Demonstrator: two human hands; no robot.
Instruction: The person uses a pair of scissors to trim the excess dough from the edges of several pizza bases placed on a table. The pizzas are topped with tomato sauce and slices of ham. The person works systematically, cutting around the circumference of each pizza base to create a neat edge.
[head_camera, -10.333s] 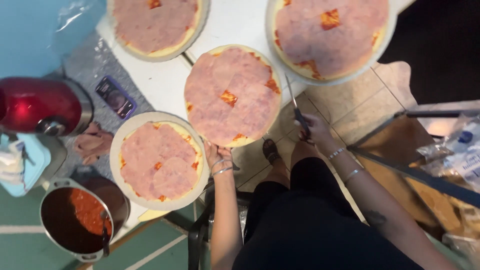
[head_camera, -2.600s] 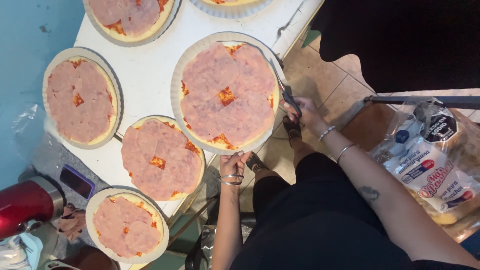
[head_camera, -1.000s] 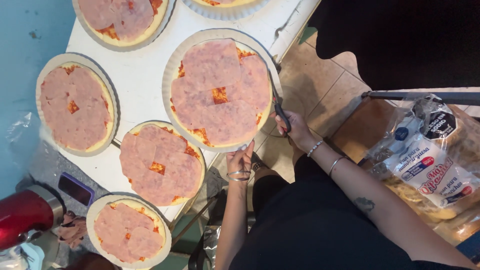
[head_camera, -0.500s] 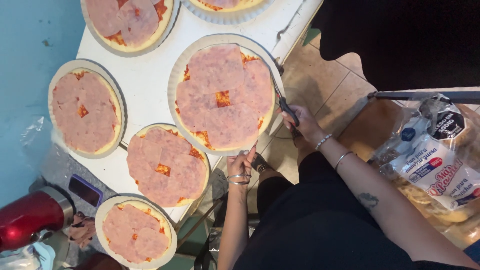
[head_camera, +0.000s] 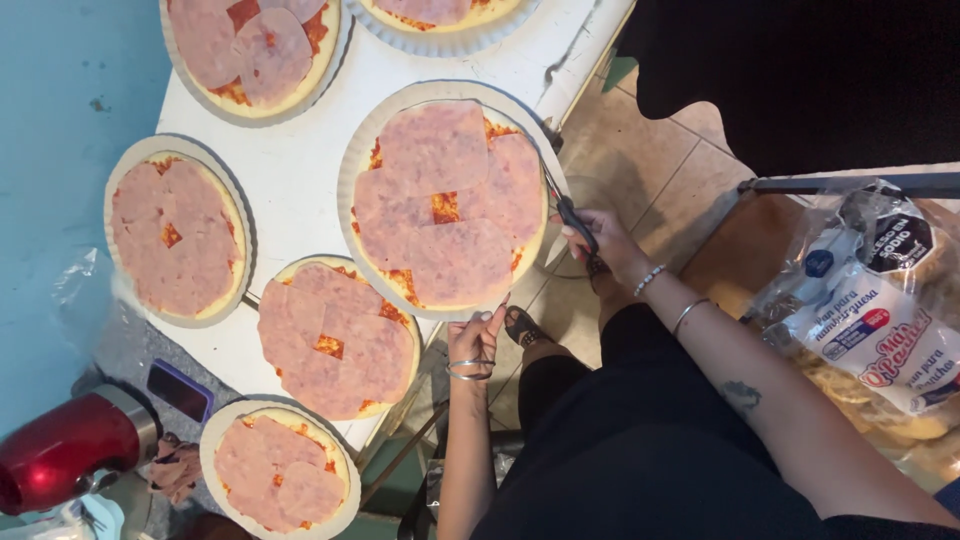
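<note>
At the near edge of the white counter (head_camera: 300, 190), the big pizza (head_camera: 447, 205) on its round tray (head_camera: 352, 165) lies ahead of both hands. Left hand (head_camera: 478, 337) touches the tray's near rim, fingers (head_camera: 494, 320) extended, gripping nothing that shows. Right hand (head_camera: 605, 240) is closed round dark-handled scissors (head_camera: 566, 205), blades running along the tray's right rim, long axis pointing away from the person. Ham slices cover the sauce on this pizza. Smaller pizzas (head_camera: 338, 338) sit left on their own trays. Bread bag (head_camera: 870, 310) lies well apart, right.
</note>
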